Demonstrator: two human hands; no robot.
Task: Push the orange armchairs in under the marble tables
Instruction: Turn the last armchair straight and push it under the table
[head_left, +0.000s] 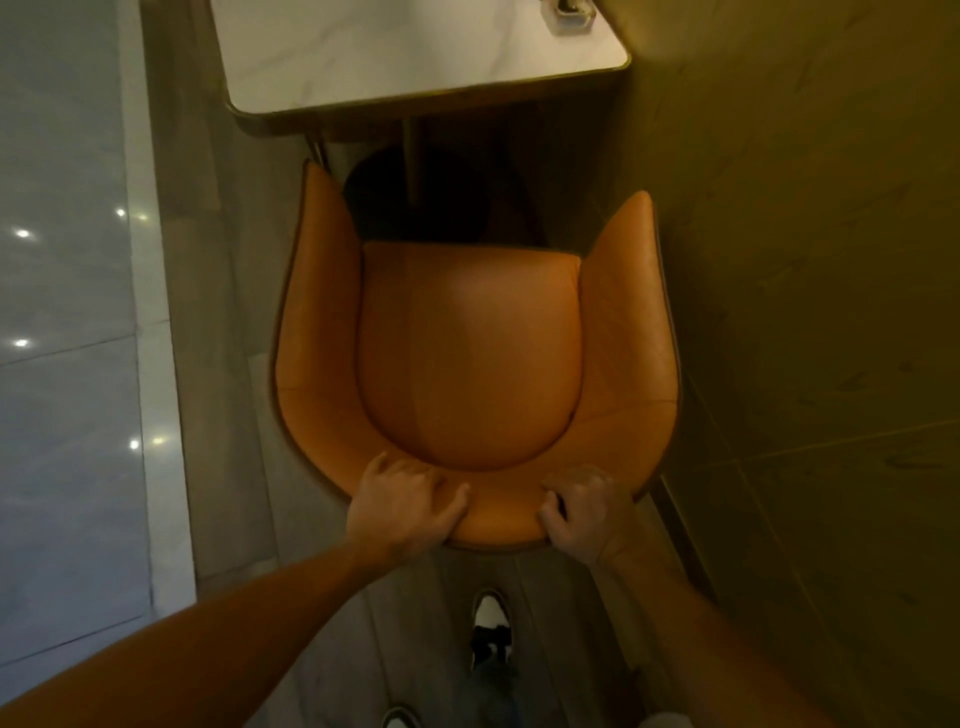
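Orange armchair (470, 358) sits short of the marble table (415, 49), arm tips just shy of its near edge. Left hand (408, 506) and right hand (584, 512) both clasp the backrest rim — push evenly, straight, clear of the wall (810, 260) on the right.

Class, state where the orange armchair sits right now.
In the head view the orange armchair is central, facing the marble table, not yet under it, wall on its right.

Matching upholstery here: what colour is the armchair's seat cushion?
Orange, like the rest of the armchair; the head view shows it.
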